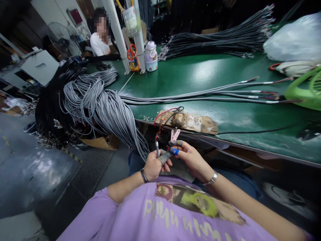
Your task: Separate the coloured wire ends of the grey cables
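My left hand (154,164), its thumb wrapped in grey tape, is closed around a grey cable (157,149) whose end points up. Thin red and dark wires (168,148) show between my two hands. The fingers of my right hand (188,155) are pinched at these wires; one carries blue tape and another grey tape. Just above the right fingertips is a pink clip (175,135) at the table edge. Behind it, a worn board wrapped in tape (198,123) lies on the table with red and black leads (164,117) on it.
Grey cables (100,100) hang in a thick bundle over the green table's (200,72) left edge. Black cables (213,42) lie at the back. A lilac bottle (151,57), orange-handled scissors (131,52), a plastic bag (293,40) and a green basket (304,88) stand around. Another person (100,43) sits beyond.
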`<state>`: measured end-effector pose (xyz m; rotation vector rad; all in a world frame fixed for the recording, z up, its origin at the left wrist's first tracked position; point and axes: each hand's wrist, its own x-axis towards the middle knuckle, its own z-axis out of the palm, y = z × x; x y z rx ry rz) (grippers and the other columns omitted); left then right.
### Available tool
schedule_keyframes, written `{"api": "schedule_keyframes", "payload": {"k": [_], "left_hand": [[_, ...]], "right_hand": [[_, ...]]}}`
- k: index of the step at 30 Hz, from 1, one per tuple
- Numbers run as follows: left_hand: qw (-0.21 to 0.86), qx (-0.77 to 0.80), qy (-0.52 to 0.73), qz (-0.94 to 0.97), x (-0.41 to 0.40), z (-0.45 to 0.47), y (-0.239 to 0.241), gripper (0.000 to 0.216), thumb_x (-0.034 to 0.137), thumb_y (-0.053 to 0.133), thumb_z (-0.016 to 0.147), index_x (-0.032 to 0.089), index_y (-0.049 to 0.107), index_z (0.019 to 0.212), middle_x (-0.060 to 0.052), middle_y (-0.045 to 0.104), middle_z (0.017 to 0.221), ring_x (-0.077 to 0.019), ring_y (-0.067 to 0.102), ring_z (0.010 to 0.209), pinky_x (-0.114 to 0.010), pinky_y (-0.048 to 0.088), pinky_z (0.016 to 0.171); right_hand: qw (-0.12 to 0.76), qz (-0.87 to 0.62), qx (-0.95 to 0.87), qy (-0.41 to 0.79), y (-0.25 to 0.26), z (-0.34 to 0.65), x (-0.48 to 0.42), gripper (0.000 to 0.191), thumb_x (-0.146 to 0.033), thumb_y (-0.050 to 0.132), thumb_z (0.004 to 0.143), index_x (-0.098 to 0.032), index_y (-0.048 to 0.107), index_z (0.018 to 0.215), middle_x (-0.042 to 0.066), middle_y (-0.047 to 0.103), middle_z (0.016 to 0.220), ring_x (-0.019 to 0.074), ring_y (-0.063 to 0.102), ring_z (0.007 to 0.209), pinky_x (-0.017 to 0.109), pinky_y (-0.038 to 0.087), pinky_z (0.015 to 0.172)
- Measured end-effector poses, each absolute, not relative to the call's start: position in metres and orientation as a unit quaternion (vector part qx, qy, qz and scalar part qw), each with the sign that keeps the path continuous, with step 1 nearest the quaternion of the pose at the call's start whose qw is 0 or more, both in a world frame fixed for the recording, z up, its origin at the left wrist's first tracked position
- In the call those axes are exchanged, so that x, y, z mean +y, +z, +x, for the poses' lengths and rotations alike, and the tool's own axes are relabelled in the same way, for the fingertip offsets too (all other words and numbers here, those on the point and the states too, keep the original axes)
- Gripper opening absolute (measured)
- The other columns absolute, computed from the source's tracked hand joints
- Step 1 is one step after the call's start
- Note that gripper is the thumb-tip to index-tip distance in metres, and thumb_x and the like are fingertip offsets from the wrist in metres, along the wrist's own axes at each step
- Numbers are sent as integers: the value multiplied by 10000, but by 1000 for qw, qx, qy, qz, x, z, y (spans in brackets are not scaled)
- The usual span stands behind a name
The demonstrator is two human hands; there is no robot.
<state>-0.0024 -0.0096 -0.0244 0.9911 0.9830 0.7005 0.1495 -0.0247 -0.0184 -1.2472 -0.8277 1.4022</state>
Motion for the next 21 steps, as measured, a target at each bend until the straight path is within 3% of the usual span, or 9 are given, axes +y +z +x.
{"api": "schedule_keyframes", "payload": {"k": [5,11,21], "left_hand": [[709,444,301,458,-9,-1,-22,384,512,671,702,159,521,694,12,606,562,-68,519,364,-170,244,322],[709,443,304,456,-9,0,-21,377,505,661,703,157,519,682,8,608,566,-69,523,365,-168,250,320],[696,454,330,448,-10,0,-25,344,482,637,750,161,522,700,25,589,548,-64,507,353,-170,244,321]], "right_hand": [[524,-493,-350,601,-14,149,-24,368,-318,795,609,-201,620,911,31,697,844,183,645,810,300,479,747],[535,-517,-348,570,-14,147,-24,307,-324,802,593,-207,623,813,11,687,724,178,634,702,297,476,685],[550,-505,-315,586,-17,146,-26,321,-327,821,589,-197,635,816,21,703,766,154,620,699,270,459,663]]}}
